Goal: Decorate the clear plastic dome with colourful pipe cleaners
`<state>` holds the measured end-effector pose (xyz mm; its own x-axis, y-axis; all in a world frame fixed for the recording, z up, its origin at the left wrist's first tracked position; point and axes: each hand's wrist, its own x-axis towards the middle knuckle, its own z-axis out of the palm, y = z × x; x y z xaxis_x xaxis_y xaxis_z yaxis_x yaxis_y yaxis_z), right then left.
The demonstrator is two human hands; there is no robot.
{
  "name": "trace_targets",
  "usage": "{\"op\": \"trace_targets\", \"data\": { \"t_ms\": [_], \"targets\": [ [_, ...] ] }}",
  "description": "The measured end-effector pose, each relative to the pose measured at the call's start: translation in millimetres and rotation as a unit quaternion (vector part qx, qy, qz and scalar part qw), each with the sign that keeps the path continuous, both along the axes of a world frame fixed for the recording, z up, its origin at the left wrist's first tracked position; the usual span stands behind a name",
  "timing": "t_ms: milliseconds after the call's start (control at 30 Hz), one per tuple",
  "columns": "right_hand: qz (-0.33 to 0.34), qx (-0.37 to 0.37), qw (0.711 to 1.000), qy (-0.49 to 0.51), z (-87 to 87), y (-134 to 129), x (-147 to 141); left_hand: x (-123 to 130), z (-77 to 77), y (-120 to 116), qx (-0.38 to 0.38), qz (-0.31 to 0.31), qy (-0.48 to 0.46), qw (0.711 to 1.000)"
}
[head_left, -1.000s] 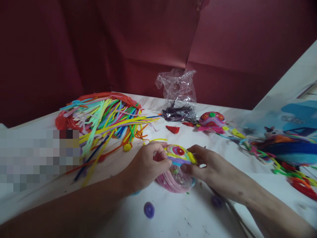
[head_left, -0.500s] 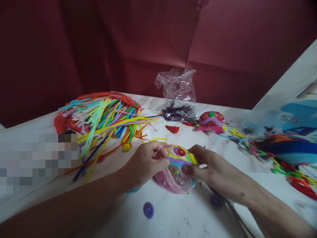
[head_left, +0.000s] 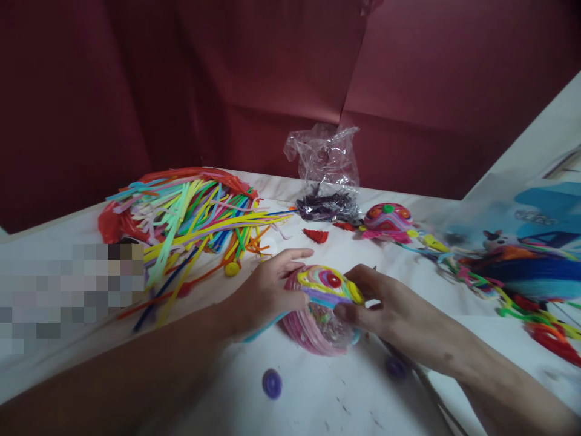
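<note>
Between my hands, low over the white table, is a rounded craft piece (head_left: 313, 330) covered in pink, yellow, purple and blue fuzzy pipe cleaners, with a red-centred eye and a see-through part at the front. My right hand (head_left: 376, 300) grips its right edge, thumb in front and fingers behind. My left hand (head_left: 272, 287) is at its left side with the index finger lifted and apart from the thumb, whose tip touches the blue and purple strip. From beneath this hand a light blue pipe cleaner (head_left: 265, 327) runs to the piece's left side.
A heap of coloured pipe cleaners (head_left: 195, 212) on red plastic lies at the left. Behind stands a clear bag (head_left: 327, 175) with dark strands. A similar finished-looking piece (head_left: 388, 221) and two red bits sit farther back. Purple coils (head_left: 272, 384) lie in front; more pipe cleaners (head_left: 531, 275) lie right.
My left hand's pinch at the upper left of the piece has opened, and its index finger has lifted away. More of the light blue pipe cleaner shows. My right hand keeps its grip.
</note>
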<state>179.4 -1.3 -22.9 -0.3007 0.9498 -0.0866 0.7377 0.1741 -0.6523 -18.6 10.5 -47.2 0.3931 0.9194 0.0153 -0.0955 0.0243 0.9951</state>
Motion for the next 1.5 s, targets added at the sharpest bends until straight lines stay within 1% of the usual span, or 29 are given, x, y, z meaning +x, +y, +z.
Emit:
{"op": "trace_targets", "data": {
  "t_ms": [67,133,267,333,400,533,633,733,833,1000,1167,1333,1500],
  "targets": [
    [0.007,-0.005,1.0,0.011,-1.3,0,1,-2,-1.2,3,-0.023,-0.043,-0.003,0.999],
    [0.013,-0.013,1.0,0.025,-2.0,1,3,-4,-2.7,6,-0.03,-0.065,-0.01,0.997],
    [0.038,-0.044,0.993,0.106,3.4,3,12,-3,-4.4,7,-0.033,-0.056,-0.028,0.997],
    [0.03,-0.053,0.987,0.149,8.8,3,17,-2,-4.8,6,-0.044,-0.051,-0.033,0.997],
    [0.017,-0.052,0.984,0.171,12.9,3,22,-1,-5.0,5,-0.049,-0.047,-0.032,0.997],
    [0.025,-0.076,0.983,0.167,10.6,5,26,0,-5.3,4,-0.057,-0.036,-0.024,0.997],
    [0.057,-0.098,0.979,0.17,4.5,8,26,-1,-5.5,5,-0.057,-0.033,-0.016,0.998],
    [0.097,-0.106,0.97,0.197,0.0,10,25,-1,-5.3,5,-0.049,-0.034,-0.016,0.998],
    [0.114,-0.103,0.964,0.219,-3.6,12,25,0,-4.4,5,-0.054,-0.028,-0.02,0.998],
    [0.115,-0.106,0.958,0.239,-7.9,15,26,-1,-3.1,5,-0.062,-0.027,-0.02,0.998],
    [0.12,-0.078,0.965,0.22,-7.7,15,25,0,-1.8,5,-0.066,-0.028,-0.013,0.997],
    [0.113,-0.072,0.967,0.219,-8.3,14,23,1,-0.4,4,-0.065,-0.036,-0.019,0.997],
    [0.099,-0.064,0.971,0.209,-7.7,14,22,2,-1.1,4,-0.071,-0.028,-0.016,0.997]
  ]
}}
